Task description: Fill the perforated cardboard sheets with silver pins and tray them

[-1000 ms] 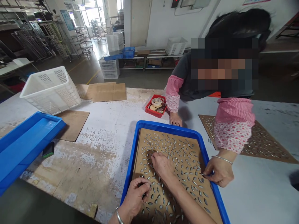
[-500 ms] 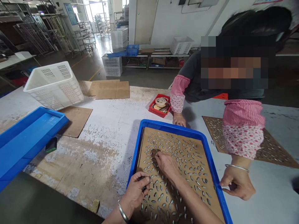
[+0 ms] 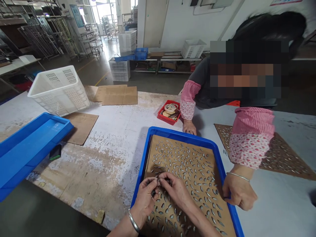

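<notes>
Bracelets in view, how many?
2: thick bracelet at left hand's wrist; thin bracelet on co-worker's wrist by blue tray's right rim. Co-worker's other sleeve may hide another.

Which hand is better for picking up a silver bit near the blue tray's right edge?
Probably the right hand: it's nearer those silver bits, and the left hand has something small and dark in its curled fingers.

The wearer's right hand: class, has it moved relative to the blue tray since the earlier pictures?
Yes: the right hand has moved away from the far rim of the blue tray, towards the near side, nearer the left hand.
</notes>
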The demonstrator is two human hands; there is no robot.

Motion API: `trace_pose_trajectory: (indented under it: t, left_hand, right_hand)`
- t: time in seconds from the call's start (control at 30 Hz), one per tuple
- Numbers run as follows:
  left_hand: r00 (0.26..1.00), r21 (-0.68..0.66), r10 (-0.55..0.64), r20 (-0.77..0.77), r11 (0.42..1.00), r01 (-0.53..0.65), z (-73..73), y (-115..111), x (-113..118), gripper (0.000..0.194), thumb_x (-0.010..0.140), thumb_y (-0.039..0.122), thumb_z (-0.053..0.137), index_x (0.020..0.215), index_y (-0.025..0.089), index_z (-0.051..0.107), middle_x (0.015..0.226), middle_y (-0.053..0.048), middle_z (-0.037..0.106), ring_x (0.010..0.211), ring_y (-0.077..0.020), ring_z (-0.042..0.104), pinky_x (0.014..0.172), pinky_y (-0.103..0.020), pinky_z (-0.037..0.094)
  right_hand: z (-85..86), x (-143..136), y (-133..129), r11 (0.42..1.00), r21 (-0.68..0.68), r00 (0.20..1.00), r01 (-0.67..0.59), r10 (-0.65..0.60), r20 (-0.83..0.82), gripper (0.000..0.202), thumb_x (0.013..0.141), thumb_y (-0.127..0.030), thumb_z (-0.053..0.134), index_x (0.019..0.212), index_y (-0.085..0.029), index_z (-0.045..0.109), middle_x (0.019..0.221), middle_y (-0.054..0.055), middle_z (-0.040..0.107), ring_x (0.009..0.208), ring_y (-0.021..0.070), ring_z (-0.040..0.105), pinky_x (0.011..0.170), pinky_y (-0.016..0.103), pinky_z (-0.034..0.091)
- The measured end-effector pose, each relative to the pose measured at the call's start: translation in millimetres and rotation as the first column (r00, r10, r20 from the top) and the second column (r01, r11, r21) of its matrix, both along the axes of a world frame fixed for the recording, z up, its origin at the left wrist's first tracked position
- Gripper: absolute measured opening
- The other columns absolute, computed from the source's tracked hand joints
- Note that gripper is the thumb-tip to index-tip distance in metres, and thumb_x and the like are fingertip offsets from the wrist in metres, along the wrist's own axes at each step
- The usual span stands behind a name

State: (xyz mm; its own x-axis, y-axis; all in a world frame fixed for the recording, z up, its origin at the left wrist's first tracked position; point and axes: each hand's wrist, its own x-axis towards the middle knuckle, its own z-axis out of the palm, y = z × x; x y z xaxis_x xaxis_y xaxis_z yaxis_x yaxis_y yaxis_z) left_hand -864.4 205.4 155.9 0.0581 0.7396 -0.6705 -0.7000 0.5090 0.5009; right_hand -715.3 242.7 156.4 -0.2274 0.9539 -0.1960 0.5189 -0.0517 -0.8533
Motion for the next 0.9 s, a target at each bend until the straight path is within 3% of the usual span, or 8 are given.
trace_pose_trajectory:
  t: [0.07,0.17,0.37,0.53,0.63,0.7,0.77,0.9]
  left_hand:
    - [0.999,-0.029,0.038,0.02,0.999,-0.037,-1.3,-2.4,-4.3,0.044,0.055,0.036,0.095,0.086,0.015,0.072,0.081,-0.002,0.07,0.062,-0.0074,0.051,0.057,-0.021,0.033]
    - [0.999,-0.057,0.046,0.019,0.997,-0.045,-0.8,-7.2,-12.0,0.045,0.053,0.037,0.095,0.086,0.015,0.072,0.082,-0.005,0.072,0.064,-0.0094,0.054,0.057,-0.021,0.034]
    - [0.999,-0.063,0.009,0.034,0.998,-0.007,1.0,-10.5,-19.9,0.041,0.054,0.037,0.094,0.082,0.017,0.072,0.077,-0.005,0.07,0.061,-0.0087,0.052,0.058,-0.021,0.036]
    - [0.999,-0.038,-0.026,0.02,0.999,0.027,-0.7,-11.6,-21.4,0.04,0.064,0.046,0.09,0.085,0.017,0.073,0.08,-0.004,0.068,0.07,-0.0099,0.055,0.065,-0.02,0.042]
    - [0.997,-0.072,-0.061,-0.048,0.996,0.057,-0.9,-13.8,-19.7,0.052,0.067,0.06,0.085,0.097,0.02,0.072,0.1,-0.006,0.068,0.09,-0.0155,0.059,0.074,-0.024,0.046]
    - [0.989,-0.131,-0.095,-0.11,0.988,0.081,0.6,-14.0,-17.3,0.065,0.063,0.069,0.083,0.107,0.024,0.07,0.123,-0.008,0.064,0.112,-0.0231,0.056,0.077,-0.028,0.049]
    - [0.973,-0.139,-0.174,-0.154,0.978,0.153,4.0,-12.9,-14.7,0.073,0.065,0.078,0.076,0.115,0.026,0.068,0.138,-0.009,0.058,0.127,-0.0292,0.049,0.077,-0.031,0.049]
    - [0.938,-0.076,-0.282,-0.203,0.959,0.272,11.7,-9.7,-11.0,0.077,0.075,0.087,0.057,0.119,0.025,0.067,0.135,-0.011,0.06,0.124,-0.0315,0.051,0.071,-0.032,0.047]
  right_hand:
    - [-9.6,-1.8,13.1,0.998,0.05,0.997,0.025,-0.029,0.07,0.027,0.096,-0.042,0.047,0.094,-0.022,0.064,0.09,0.005,0.072,0.081,0.0218,0.067,0.077,0.032,0.049]
    - [-21.1,-8.6,26.6,0.988,0.151,0.965,-0.04,-0.001,0.261,0.028,0.098,-0.034,0.039,0.096,-0.021,0.064,0.096,0.009,0.071,0.087,0.024,0.067,0.077,0.034,0.049]
    - [-33.8,-21.2,33.9,0.98,0.171,0.878,-0.105,0.01,0.479,0.027,0.099,-0.025,0.041,0.098,-0.019,0.067,0.102,0.01,0.068,0.092,0.0249,0.067,0.076,0.033,0.05]
    - [-13.9,-18.4,19.0,0.965,0.255,0.916,-0.057,-0.051,0.398,0.022,0.099,-0.027,0.046,0.095,-0.021,0.067,0.099,0.007,0.068,0.082,0.0211,0.068,0.07,0.031,0.051]
    - [5.7,-20.1,-6.8,0.933,0.326,0.955,-0.154,0.056,0.291,0.024,0.103,-0.029,0.045,0.105,-0.024,0.068,0.101,0.006,0.069,0.088,0.0194,0.068,0.075,0.029,0.053]
    - [12.6,-23.3,-23.9,0.901,0.347,0.932,-0.261,0.142,0.333,0.026,0.101,-0.024,0.047,0.114,-0.026,0.069,0.105,0.007,0.07,0.094,0.0214,0.067,0.082,0.033,0.054]
    - [13.4,-25.7,-34.9,0.883,0.341,0.892,-0.321,0.161,0.423,0.026,0.098,-0.019,0.049,0.11,-0.026,0.071,0.103,0.007,0.07,0.095,0.0242,0.066,0.085,0.037,0.054]
    - [11.0,-23.4,-36.1,0.898,0.273,0.867,-0.345,0.193,0.46,0.023,0.097,-0.019,0.049,0.095,-0.025,0.07,0.096,0.005,0.07,0.092,0.0242,0.065,0.084,0.039,0.053]
